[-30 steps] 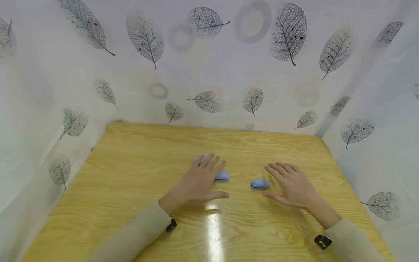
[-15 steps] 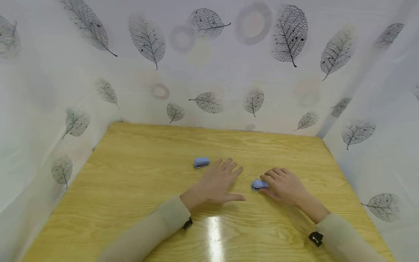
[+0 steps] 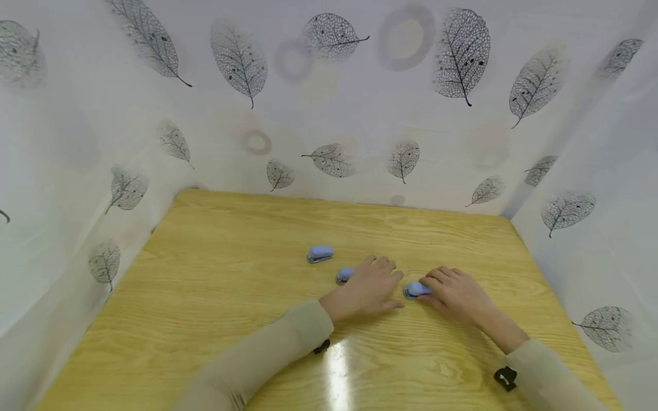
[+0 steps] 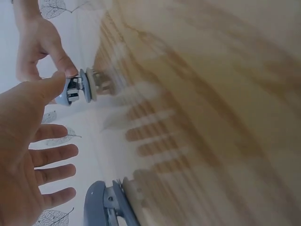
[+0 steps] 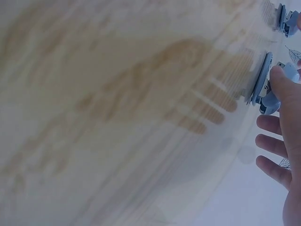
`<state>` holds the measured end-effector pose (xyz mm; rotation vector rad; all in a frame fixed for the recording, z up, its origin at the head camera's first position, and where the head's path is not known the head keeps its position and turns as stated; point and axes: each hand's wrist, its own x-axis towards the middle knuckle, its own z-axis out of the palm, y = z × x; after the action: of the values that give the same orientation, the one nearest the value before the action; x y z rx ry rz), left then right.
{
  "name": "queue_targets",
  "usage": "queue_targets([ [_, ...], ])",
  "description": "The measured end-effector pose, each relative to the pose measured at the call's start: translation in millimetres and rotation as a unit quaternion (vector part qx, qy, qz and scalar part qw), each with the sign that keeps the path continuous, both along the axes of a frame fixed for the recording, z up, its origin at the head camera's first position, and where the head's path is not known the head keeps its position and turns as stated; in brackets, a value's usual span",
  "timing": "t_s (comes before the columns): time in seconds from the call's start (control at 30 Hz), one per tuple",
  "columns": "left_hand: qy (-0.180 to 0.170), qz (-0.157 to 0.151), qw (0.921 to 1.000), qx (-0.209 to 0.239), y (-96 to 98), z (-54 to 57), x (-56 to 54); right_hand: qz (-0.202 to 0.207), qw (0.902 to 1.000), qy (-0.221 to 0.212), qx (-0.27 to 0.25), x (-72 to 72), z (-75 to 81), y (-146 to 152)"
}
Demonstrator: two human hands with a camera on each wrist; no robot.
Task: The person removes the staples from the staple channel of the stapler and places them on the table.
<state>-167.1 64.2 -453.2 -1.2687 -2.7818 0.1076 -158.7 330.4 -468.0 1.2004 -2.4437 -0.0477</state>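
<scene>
Leaf-printed cloth [image 3: 360, 91] stands behind and on both sides of a glossy counter [image 3: 231, 285]. Right of centre in the frame, the right hand [image 3: 459, 295] pinches the right stapler [image 3: 415, 289] by its right end. The left hand [image 3: 366, 286], near the centre, has a loose grip with nothing in it; I cannot tell whether its thumb touches the right stapler. It hides part of the middle stapler [image 3: 344, 275], while the left stapler [image 3: 320, 253] lies farther up and left, apart from both hands.

With the left hand so low over it — and blocking the view — the middle stapler could get knocked aside. The right stapler, held by one end, might swivel on the smooth top, or the hands might bump, being so near each other.

Compared with half a second ago, the left hand sits farther right — now uncovering the middle stapler's left end — while the right hand pinches the same stapler.
</scene>
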Motion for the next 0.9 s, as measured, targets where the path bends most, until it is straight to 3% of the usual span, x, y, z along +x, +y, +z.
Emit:
queue_targets([
  [0.27, 0.002, 0.012, 0.9997, -0.020, 25.4, -7.6, -7.8, 0.011, 0.9998, -0.011, -0.012, -1.2, -0.6, 6.0],
  [0.47, 0.012, 0.019, 0.9993, -0.029, 40.6, -9.2, -6.8, 0.015, 0.9998, -0.005, -0.014, -3.1, -4.3, 8.6],
  [0.67, 0.017, 0.026, 0.9984, -0.047, 46.6, -8.0, -5.4, 0.014, 0.9998, -0.004, -0.016, -3.4, -5.2, 9.5],
  [0.9, -0.010, 0.034, 0.9981, -0.051, 50.4, -12.6, -7.0, 0.011, 0.9998, -0.007, -0.011, -2.0, -3.2, 8.2],
])
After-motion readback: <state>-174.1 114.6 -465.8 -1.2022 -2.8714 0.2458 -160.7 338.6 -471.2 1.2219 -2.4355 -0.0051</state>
